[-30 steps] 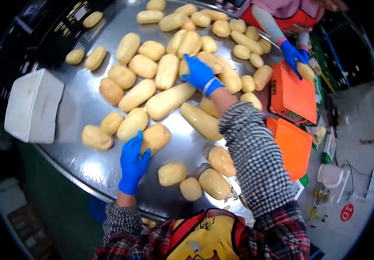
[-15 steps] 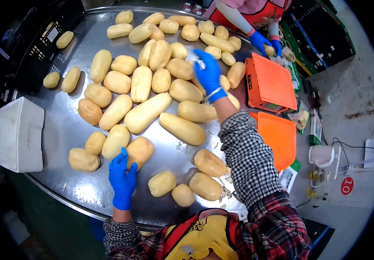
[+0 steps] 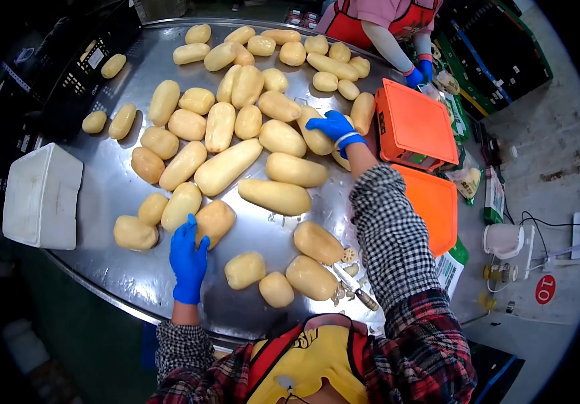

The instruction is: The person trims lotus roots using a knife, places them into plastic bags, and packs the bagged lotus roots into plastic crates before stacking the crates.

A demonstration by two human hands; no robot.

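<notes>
Many peeled lotus roots (image 3: 229, 174) lie spread over a metal table. My left hand (image 3: 188, 262), in a blue glove, has its fingers stretched out against the left side of a short, thick lotus root (image 3: 214, 223). Further away on the right, my right hand (image 3: 337, 129), also gloved in blue, lies across a lotus root (image 3: 315, 139) with its fingers extended; the underside of that hand is hidden. Close to my body, a knife (image 3: 354, 286) with a dark handle rests beside more roots (image 3: 311, 277) and small scraps.
Two orange crates (image 3: 416, 124) line the table's right side. A white box (image 3: 42, 198) stands at the left edge, and a black crate (image 3: 91, 67) at the far left. Opposite, a co-worker in a red apron (image 3: 391, 23) has blue-gloved hands beside packaging.
My right hand has come down and nearer, onto a lotus root. The knife is now uncovered. My left hand stays by the same root, while the whole view has shifted slightly.
</notes>
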